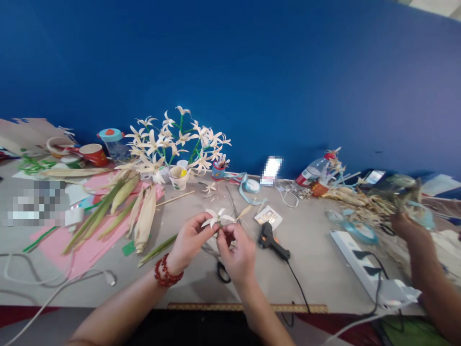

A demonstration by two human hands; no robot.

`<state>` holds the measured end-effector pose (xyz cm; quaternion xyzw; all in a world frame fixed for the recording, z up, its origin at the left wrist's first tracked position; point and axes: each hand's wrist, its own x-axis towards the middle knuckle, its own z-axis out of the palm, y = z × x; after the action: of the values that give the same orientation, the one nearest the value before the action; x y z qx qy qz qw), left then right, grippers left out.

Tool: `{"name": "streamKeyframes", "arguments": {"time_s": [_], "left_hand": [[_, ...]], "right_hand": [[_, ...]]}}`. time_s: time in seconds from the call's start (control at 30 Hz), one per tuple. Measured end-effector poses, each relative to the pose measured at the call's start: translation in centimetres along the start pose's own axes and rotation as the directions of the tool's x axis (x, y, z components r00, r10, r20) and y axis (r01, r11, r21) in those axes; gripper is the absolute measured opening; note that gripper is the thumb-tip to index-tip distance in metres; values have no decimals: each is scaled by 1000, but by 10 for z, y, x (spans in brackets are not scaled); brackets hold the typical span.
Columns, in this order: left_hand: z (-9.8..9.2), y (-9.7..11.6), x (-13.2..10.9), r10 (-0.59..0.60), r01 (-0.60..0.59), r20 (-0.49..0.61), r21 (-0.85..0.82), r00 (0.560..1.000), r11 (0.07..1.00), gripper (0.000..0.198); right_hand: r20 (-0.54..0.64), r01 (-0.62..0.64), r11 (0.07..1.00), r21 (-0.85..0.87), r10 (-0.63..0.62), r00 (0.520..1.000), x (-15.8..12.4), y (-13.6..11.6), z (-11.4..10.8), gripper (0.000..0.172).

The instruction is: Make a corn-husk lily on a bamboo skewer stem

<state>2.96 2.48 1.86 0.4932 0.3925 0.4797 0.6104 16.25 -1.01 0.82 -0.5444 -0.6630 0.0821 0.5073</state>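
Note:
A pale husk flower (217,218) with thin spread petals is pinched between both hands over the middle of the table. My left hand (192,236), below a red bead bracelet, closes its thumb and fingers on the left side of the flower. My right hand (236,247) grips the flower's base from below, its fingers curled; the stem there is mostly hidden. Under the hands, the black loop of scissors (224,272) shows. A black glue gun (272,241) lies just to the right, beside a small white card (268,217).
A paper cup (178,178) holds many similar flowers on green stems. Corn husks (145,218) lie on pink paper (54,247) at left. To the right are a power strip (367,269), ribbon rolls (362,233) and a bottle (314,170). A co-worker's arm (425,254) reaches in; a ruler (201,306) lines the front edge.

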Motion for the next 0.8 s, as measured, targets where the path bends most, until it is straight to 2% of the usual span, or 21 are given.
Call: {"name": "streamKeyframes", "arguments": {"time_s": [0.1, 0.27, 0.53, 0.8], "left_hand": [[-1, 3, -1, 0, 0, 21, 0, 1000, 1000, 23], [-3, 8, -3, -2, 2, 66, 6, 998, 1000, 22], [-2, 12, -5, 1, 0, 37, -22, 999, 1000, 25], [-1, 5, -6, 5, -2, 38, -93, 999, 996, 20]], "right_hand": [[7, -5, 999, 50, 5, 1000, 1, -2, -3, 1], [-58, 85, 990, 111, -79, 995, 5, -6, -8, 16], [-153, 128, 973, 192, -99, 983, 4, -8, -3, 16], [-157, 200, 973, 113, -181, 971, -1, -3, 0, 24]]}}
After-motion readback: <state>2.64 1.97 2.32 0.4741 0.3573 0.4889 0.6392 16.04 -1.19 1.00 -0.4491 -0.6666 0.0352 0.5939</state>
